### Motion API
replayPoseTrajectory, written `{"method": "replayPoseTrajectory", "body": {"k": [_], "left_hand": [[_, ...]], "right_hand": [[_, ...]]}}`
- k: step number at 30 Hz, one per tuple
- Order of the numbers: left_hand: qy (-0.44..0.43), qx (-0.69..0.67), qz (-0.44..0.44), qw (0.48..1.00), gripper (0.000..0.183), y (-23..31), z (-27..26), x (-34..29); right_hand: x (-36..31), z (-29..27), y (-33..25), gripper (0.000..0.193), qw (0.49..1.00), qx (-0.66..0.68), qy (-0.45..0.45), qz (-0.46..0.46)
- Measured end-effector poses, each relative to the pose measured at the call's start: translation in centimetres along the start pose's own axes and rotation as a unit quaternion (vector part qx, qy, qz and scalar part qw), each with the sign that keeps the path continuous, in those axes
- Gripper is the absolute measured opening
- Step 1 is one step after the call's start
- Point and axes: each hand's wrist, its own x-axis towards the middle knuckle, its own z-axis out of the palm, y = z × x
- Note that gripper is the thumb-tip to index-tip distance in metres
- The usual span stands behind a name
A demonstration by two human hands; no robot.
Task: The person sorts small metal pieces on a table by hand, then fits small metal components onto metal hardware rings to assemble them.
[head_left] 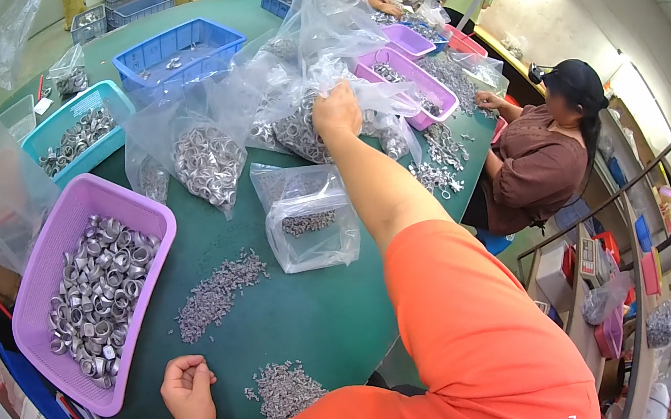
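Observation:
My right hand [336,111] reaches far across the green table, its fingers closed on the gathered top of a clear plastic bag [303,125] of silver metal rings. Near the front edge rests my left hand [188,392], fingers curled together with the thumb against them; whatever they may hold is hidden. Beside it lie two piles of small grey metal pieces, one nearer pile [287,391] and one farther pile [220,295]. A purple basket [37,307] of chunky silver rings stands to the left. Between my arms lies a small clear bag [319,244] with grey pieces inside.
More bagged rings [209,164] sit mid-table, behind them a turquoise basket [117,100] and a blue basket [220,37]. At the right a person in brown [543,164] works by loose rings [439,160] and another purple basket [446,100]. A second person's hand [383,5] is at the far end.

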Motion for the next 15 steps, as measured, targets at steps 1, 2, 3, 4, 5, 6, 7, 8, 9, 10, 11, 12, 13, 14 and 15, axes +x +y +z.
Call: {"method": "replayPoseTrajectory", "body": {"k": [1,2,3,4,5,6,7,8,9,10,11,12,13,14,15], "left_hand": [[0.003,0.003,0.002,1.0,0.007,0.1,0.1,-0.1],[0.0,0.003,0.001,1.0,0.007,0.1,0.1,0.0],[0.005,0.005,-0.002,1.0,0.008,0.2,-0.1,-0.1],[0.011,0.007,-0.004,1.0,0.009,0.2,-0.3,-0.1],[0.007,0.008,-0.006,1.0,0.009,0.2,-0.4,-0.1],[0.007,0.009,-0.004,1.0,0.009,0.1,-0.5,-0.1],[0.007,0.011,-0.002,1.0,0.009,-0.1,-0.7,-0.1],[0.002,0.013,0.008,1.0,0.009,-0.5,-0.7,0.1],[0.003,0.015,0.007,1.0,0.009,-0.4,-0.6,0.1],[0.0,0.012,0.004,1.0,0.009,-0.2,-0.4,0.1],[-0.003,0.009,0.002,1.0,0.009,0.0,-0.3,0.1],[-0.003,0.011,0.003,1.0,0.009,0.0,-0.3,0.2],[0.001,0.008,0.0,1.0,0.009,-0.1,-0.3,0.2],[0.004,0.005,-0.003,1.0,0.008,-0.1,-0.3,0.2],[0.003,0.005,-0.002,1.0,0.008,-0.1,-0.3,0.1]], "right_hand": [[0.0,-0.2,-0.4,0.042,1.0,-0.002,0.001,0.002],[0.4,-0.3,-1.0,0.049,0.998,-0.048,-0.048,0.014],[0.6,-0.4,-1.4,0.057,0.99,-0.093,-0.097,0.029],[1.0,-0.2,-1.7,0.063,0.986,-0.096,-0.129,0.033],[1.2,-0.4,-1.5,0.063,0.986,-0.098,-0.129,0.037],[1.4,-0.4,-1.6,0.066,0.983,-0.094,-0.148,0.045],[1.7,-0.4,-1.8,0.07,0.98,-0.09,-0.168,0.053],[2.0,-0.4,-1.9,0.07,0.98,-0.093,-0.168,0.05],[2.4,-0.3,-1.5,0.072,0.978,-0.082,-0.18,0.061],[2.7,-0.3,-1.2,0.075,0.976,-0.072,-0.192,0.072],[3.0,-0.3,-1.1,0.075,0.976,-0.071,-0.193,0.073],[3.4,-0.3,-1.1,0.078,0.971,-0.069,-0.213,0.081],[3.7,-0.2,-1.2,0.081,0.966,-0.068,-0.233,0.09],[4.0,-0.1,-1.1,0.081,0.966,-0.066,-0.232,0.091],[4.2,0.0,-1.0,0.083,0.963,-0.065,-0.244,0.094]]}}
